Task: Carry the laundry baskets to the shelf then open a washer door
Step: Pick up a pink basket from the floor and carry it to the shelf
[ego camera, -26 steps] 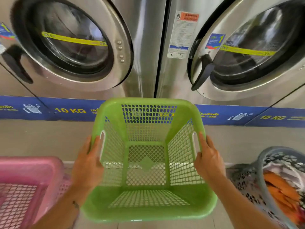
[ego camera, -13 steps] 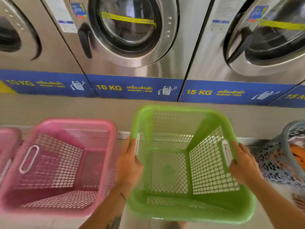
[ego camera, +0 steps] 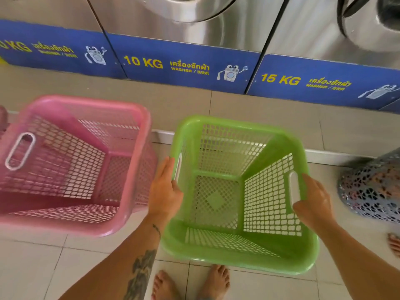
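Note:
An empty green mesh laundry basket (ego camera: 218,256) is held above the tiled floor in front of me. My left hand (ego camera: 165,191) grips its left handle slot and my right hand (ego camera: 312,200) grips its right handle slot. An empty pink mesh basket (ego camera: 134,118) stands just to its left, close to my left hand. Steel washers (ego camera: 227,29) with blue 10 KG and 15 KG bands line the top; only the lower edges of their round doors (ego camera: 194,9) show.
A grey perforated basket (ego camera: 372,191) holding clothes sits at the right edge. A raised tiled step (ego camera: 259,109) with a white edge runs below the washers. My bare feet (ego camera: 192,284) stand on the floor tiles beneath the green basket.
My view has dropped down and shifted left, so the washer doors have slid out of the top. The green basket sits lower and beside the pink one. Both hands keep their grip.

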`<control>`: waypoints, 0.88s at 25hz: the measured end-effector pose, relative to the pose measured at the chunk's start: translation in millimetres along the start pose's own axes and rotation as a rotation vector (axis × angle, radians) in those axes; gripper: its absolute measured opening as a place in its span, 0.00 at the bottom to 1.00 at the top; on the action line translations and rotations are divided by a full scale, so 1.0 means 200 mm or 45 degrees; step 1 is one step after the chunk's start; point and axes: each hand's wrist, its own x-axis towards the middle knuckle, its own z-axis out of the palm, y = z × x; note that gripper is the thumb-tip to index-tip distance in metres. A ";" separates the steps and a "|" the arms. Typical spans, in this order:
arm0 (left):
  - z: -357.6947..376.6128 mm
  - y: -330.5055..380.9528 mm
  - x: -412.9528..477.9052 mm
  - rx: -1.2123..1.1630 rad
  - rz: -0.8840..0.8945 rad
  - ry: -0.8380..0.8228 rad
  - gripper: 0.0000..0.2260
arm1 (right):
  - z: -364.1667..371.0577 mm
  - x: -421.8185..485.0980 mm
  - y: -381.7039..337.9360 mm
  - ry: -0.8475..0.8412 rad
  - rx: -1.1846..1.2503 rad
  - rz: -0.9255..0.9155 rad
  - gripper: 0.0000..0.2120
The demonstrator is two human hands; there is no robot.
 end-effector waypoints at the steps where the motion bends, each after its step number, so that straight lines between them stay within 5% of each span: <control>1: 0.02 -0.03 -0.01 -0.010 -0.014 -0.005 0.30 | 0.02 -0.01 0.01 -0.004 0.008 -0.008 0.45; 9: -0.01 -0.02 -0.15 0.239 -0.092 -0.375 0.39 | -0.08 -0.14 0.05 -0.303 -0.112 -0.042 0.45; 15: -0.29 0.28 -0.08 0.264 -0.250 -0.491 0.27 | -0.25 -0.30 -0.17 -0.412 -0.182 -0.160 0.41; 20: -0.71 0.51 -0.23 0.082 -0.264 -0.417 0.10 | -0.55 -0.53 -0.50 -0.389 -0.058 -0.278 0.35; 22: -0.93 0.60 -0.31 0.045 -0.252 -0.316 0.10 | -0.66 -0.60 -0.62 -0.400 -0.003 -0.324 0.33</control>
